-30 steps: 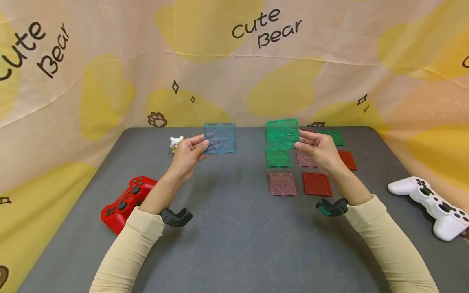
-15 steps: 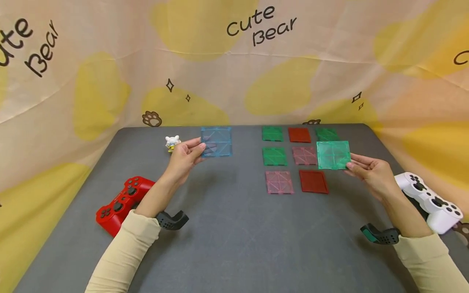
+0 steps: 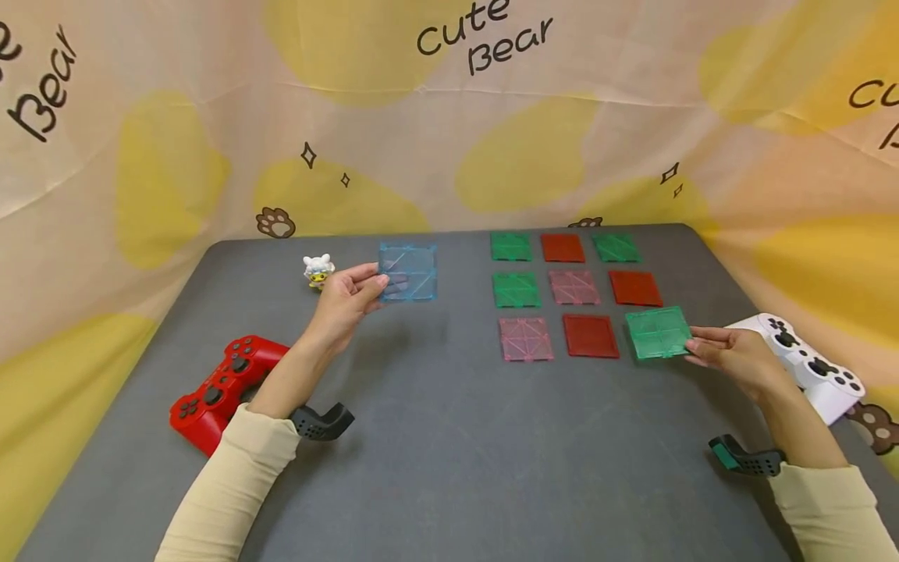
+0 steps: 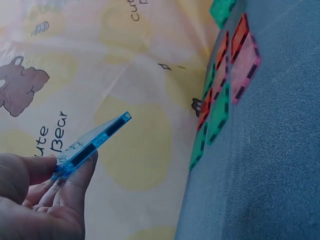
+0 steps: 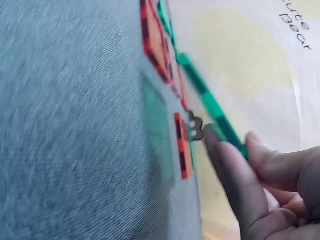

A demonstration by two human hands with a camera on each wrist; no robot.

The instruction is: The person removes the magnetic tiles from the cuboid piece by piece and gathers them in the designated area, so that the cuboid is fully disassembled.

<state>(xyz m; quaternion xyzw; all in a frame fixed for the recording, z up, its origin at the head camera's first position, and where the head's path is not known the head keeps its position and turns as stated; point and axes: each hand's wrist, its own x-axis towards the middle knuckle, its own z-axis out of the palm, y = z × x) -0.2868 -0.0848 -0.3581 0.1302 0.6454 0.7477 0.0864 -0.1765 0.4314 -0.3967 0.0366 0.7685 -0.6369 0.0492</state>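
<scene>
A clear blue square magnetic tile point(image 3: 408, 273) is pinched by its left edge between thumb and fingers of my left hand point(image 3: 342, 303), raised over the table. My right hand point(image 3: 744, 357) pinches a green magnetic tile point(image 3: 659, 333) by its right edge. This tile is tilted above the table, and the right wrist view shows its greenish shadow point(image 5: 156, 125) on the surface below. Beside it lie a dark red tile point(image 3: 590, 336) and, behind, another red tile point(image 3: 635, 289). A pink tile point(image 3: 526, 339) is at the front left of the laid-out tiles.
Further tiles lie in spaced rows, including a green tile point(image 3: 516, 289) and a pink tile point(image 3: 573, 287). A red game controller point(image 3: 225, 390) lies by my left forearm. A white game controller point(image 3: 808, 363) is partly behind my right hand. A small white figurine point(image 3: 319, 271) stands at the back left.
My right hand has carried the green tile rightward and down, from above the back rows to the front right of the tile rows. My left hand keeps holding the blue tile nearly in place.
</scene>
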